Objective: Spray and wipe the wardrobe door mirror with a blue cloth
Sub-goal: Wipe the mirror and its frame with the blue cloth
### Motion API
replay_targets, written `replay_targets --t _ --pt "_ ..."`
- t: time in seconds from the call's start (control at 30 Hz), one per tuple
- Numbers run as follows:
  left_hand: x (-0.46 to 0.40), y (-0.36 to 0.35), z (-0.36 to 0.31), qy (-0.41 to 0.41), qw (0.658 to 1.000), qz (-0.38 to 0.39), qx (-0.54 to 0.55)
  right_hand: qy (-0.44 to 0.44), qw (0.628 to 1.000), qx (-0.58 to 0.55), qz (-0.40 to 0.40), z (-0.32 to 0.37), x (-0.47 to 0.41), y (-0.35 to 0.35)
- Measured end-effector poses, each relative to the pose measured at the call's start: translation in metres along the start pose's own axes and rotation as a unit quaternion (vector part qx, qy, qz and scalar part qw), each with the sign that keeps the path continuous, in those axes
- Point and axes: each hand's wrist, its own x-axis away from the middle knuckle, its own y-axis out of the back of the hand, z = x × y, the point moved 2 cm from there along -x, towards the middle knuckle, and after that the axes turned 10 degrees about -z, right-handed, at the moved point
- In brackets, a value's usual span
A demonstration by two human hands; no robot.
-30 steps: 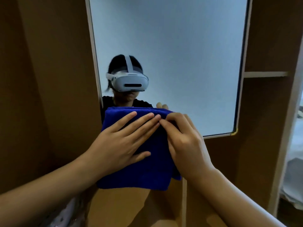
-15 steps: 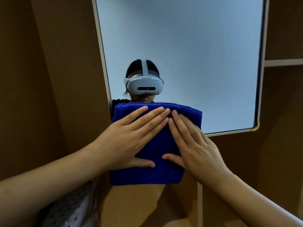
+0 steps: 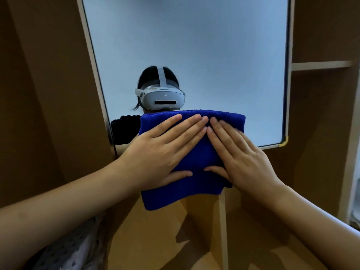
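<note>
While both palms lie flat on it, the blue cloth sits folded into a thick pad against the lower edge of the mirror, its top half over the glass and its bottom half hanging down past the frame over the brown wardrobe door. The left hand is spread wide open, fingers angled up to the right, thumb stretched out along the lower part of the cloth. The right hand mirrors it, fingers fanned out and angled up to the left, thumb poking inward. The fingertips of the two hands meet near the top middle of the cloth, pretty much touching. Neither hand is pinching or gripping anything, they're just pressing flat. In the glass just above the cloth you can see a white headset on the person's reflection. Off to the right there's a pale shelf edge inside the wardrobe
</note>
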Motion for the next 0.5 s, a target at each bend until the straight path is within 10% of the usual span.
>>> replay_targets --t 0.5 --pt "-0.063 -0.008 -0.025 -0.002 1.000 0.006 0.031 -0.012 1.000 -0.003 0.008 -0.061 0.030 -0.002"
